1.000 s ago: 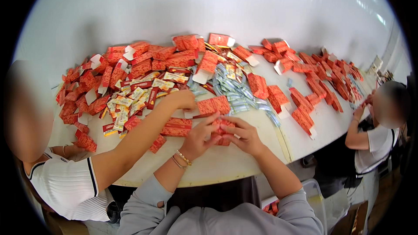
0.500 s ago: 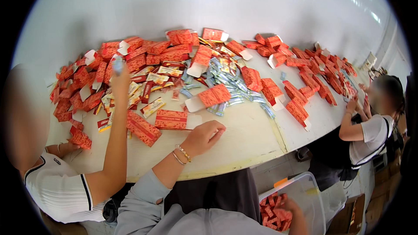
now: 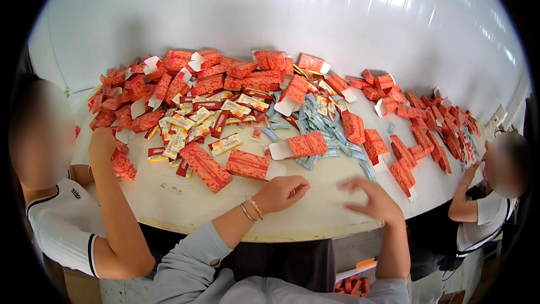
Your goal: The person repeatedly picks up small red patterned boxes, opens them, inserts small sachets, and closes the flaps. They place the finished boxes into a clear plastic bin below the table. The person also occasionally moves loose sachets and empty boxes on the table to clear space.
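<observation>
My left hand (image 3: 286,193) rests over the front of the pale table (image 3: 315,214), its fingers curled in and nothing showing between them. Just beyond it lies a red patterned carton (image 3: 247,164) with a white end flap. My right hand (image 3: 372,200) is above the table's right front part, fingers spread and slightly blurred, holding nothing. Beyond my hands another red carton (image 3: 308,144) lies with its white flap out, next to a pile of slim blue sachets (image 3: 332,129). Yellow and dark red packets (image 3: 188,126) are heaped to the left.
Red cartons (image 3: 261,80) are heaped along the back wall, more (image 3: 422,129) at the right. One person (image 3: 67,219) sits close at my left; another (image 3: 489,214) works at the far right. A clear bin (image 3: 351,273) with red cartons stands below the table edge.
My right hand has come up from the bin to above the table, its fingers opening out. My left hand stays near the carton. The left person's raised arm has drawn back; the view has shifted.
</observation>
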A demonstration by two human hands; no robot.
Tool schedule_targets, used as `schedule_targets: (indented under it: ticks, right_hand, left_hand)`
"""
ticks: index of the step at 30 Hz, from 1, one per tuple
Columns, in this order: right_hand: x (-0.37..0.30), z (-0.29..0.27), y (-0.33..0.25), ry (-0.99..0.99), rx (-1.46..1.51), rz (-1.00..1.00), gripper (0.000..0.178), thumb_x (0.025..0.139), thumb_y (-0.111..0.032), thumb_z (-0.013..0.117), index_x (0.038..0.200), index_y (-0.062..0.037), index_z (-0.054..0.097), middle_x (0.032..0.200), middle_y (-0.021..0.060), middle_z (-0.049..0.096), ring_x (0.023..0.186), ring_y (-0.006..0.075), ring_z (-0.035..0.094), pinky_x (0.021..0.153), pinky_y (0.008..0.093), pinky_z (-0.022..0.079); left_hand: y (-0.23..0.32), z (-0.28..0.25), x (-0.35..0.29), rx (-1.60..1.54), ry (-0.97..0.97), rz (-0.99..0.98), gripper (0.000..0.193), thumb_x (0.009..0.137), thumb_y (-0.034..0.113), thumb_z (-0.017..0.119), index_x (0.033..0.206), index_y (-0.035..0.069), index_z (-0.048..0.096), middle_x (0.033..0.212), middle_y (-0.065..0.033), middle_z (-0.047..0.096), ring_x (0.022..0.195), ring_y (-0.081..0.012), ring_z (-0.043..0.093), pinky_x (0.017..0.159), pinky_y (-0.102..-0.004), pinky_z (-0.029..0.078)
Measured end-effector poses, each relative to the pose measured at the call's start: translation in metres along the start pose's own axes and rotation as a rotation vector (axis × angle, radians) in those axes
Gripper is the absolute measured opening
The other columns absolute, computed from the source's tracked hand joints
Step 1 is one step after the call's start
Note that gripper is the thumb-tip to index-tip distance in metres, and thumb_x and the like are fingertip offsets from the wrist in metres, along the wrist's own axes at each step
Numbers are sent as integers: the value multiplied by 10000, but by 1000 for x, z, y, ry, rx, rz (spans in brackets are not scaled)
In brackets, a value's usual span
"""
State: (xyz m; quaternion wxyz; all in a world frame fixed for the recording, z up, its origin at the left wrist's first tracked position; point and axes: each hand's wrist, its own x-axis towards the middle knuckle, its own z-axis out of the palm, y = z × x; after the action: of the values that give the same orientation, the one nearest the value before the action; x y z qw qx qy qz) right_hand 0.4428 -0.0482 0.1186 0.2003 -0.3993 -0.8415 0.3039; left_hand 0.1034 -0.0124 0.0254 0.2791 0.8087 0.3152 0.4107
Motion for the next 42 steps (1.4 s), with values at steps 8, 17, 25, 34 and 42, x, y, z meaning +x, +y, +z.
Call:
schedule_targets:
  ticks: [8, 17, 25, 34, 42]
  right_hand:
    - [233, 15, 18, -250, -453, 31, 1123, 713, -218, 1013, 1681, -111, 453, 1619, 190, 563, 1520, 409, 481, 1248, 466, 444]
    - [209, 42, 19, 73, 38, 34, 773, 762, -268, 1005, 1372, -35, 591, 1280, 143, 688, 1169, 274, 673, 1011, 387, 566]
    - [156, 88, -13, 291, 219, -90, 1221, 688, -371, 1075, 1677, -87, 417, 1431, 113, 614, 1289, 217, 603, 1074, 410, 499]
    - [112, 96, -24, 595, 481, 16, 691, 763, -172, 1049, 1268, -52, 593, 1136, 63, 711, 1086, 173, 716, 953, 349, 595]
    - [140, 56, 4, 503, 605, -294, 401, 1000, -271, 866, 1227, -32, 637, 1090, 58, 707, 1008, 142, 676, 915, 306, 545]
  left_hand:
    - [4, -9, -1, -28, -2, 1, 150, 1050, 214, 745, 1034, 65, 743, 825, -82, 734, 669, -199, 689, 644, -357, 552]
    - [-20, 12, 2, -90, 504, -8, 765, 948, 111, 868, 1542, 25, 393, 1405, -171, 562, 1202, -255, 683, 973, -401, 621]
    - [-5, 8, 5, -330, 258, -194, 1089, 891, 143, 932, 1679, 30, 189, 1538, -189, 545, 1392, -268, 639, 1093, -431, 587]
    - [0, 11, 2, -376, 79, -103, 839, 954, 133, 869, 1601, 17, 348, 1473, -155, 608, 1304, -228, 679, 1067, -403, 587]
    - [-10, 15, -4, -274, 127, -87, 737, 956, 292, 865, 1489, -18, 460, 1226, -222, 738, 1098, -368, 768, 953, -450, 608]
